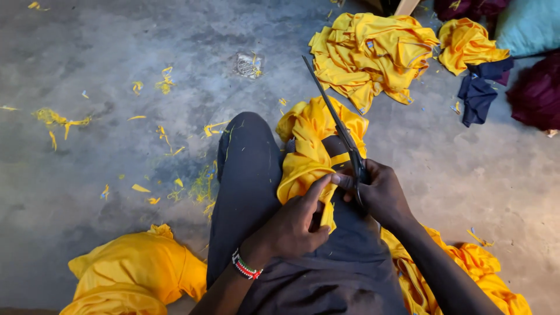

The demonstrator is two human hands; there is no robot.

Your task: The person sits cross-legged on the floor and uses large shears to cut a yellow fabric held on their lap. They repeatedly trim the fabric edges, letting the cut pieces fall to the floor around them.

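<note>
From the head camera, the left hand (294,224) pinches a bunched yellow knit garment (312,149) lying across the lap. The right hand (379,192) is closed around long dark metal scissors (335,119), their handles hidden in its grip.

Seated on a concrete floor (105,52), one leg (245,169) stretched ahead. Draped over the thigh, a garment (306,149); left hand (294,224) pinching its near edge, right hand (379,192) just beside it, gripping scissors (335,125) with blades pointing away. Ahead and right, a heap of garments (367,55). Near left, another heap (131,274). Scraps (201,186) scattered left of the leg, floor drain (247,65) beyond.
</note>
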